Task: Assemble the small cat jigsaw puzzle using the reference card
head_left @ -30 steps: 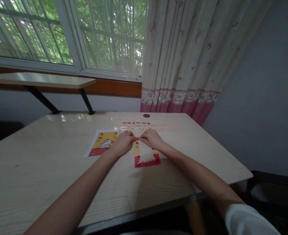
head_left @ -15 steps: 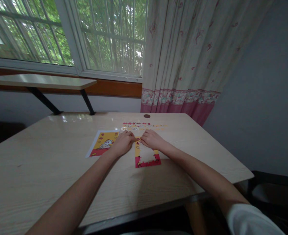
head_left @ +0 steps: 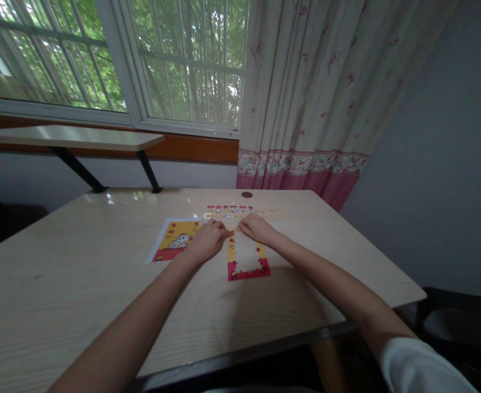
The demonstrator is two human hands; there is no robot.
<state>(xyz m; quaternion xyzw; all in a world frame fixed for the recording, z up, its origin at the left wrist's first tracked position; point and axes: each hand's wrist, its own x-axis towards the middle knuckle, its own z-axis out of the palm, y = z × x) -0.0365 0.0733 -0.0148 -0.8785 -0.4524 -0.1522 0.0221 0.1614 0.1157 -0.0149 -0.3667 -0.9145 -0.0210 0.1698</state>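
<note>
A jigsaw puzzle border lies on the table, red along its near edge and yellow up its sides, with bare tabletop inside. My left hand is closed at its upper left corner, thumb and fingertips on the pieces there. Close beside it, my right hand is closed in a pinch at the top edge, fingertips on a small puzzle piece that they mostly hide. Beyond both hands, loose puzzle pieces lie in rows, red ones farthest and yellow and white ones nearer.
Left of my left hand lies a printed picture sheet with a white animal on yellow and red, partly covered by that hand. A dark round disc sits at the table's far edge. A raised shelf stands at the back left, below the window.
My right hand has shifted slightly away from my left, widening the gap between their fingertips. The left hand stays at the puzzle's corner. The whole view has moved slightly.
</note>
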